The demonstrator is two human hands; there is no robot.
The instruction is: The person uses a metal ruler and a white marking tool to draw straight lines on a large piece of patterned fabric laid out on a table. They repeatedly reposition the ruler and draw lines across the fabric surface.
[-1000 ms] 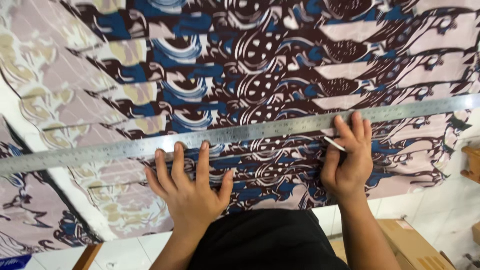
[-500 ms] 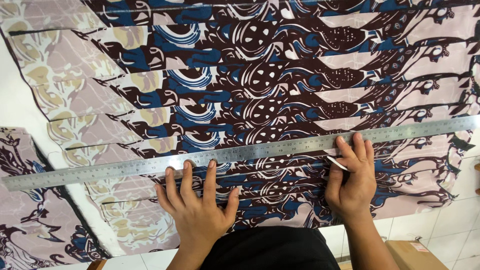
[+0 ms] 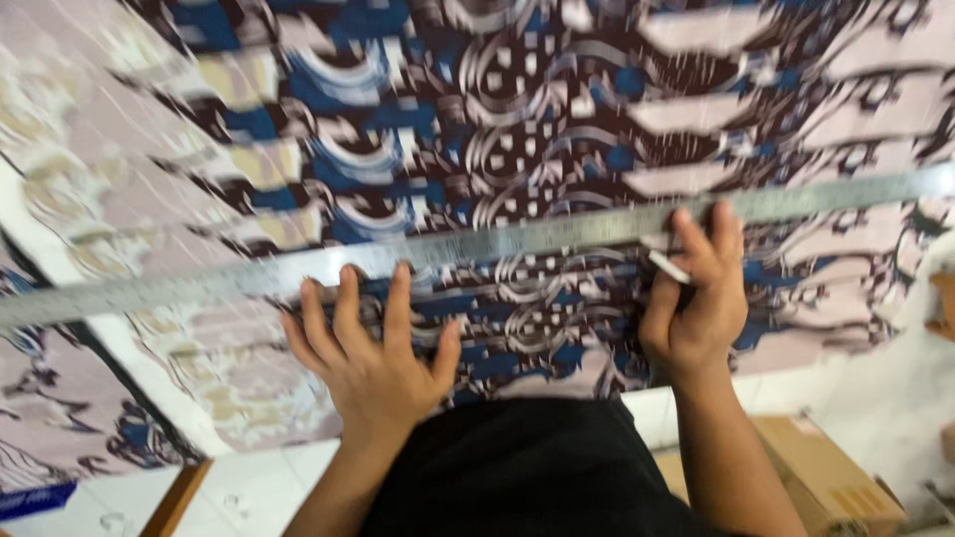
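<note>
hands (image 3: 373, 363) flat on patterned cloth (image 3: 517, 129), steel ruler (image 3: 497, 244).

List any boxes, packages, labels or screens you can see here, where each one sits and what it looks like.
Cardboard box: on the tiled floor at lower right, beside the person's right arm; brown, rectangular, with a blurred darker mark near one corner.
Blue strip: at the lower left edge under the patterned cloth; flat and blue, too blurred to tell whether it is a label.
No screens or signs in view.
</note>
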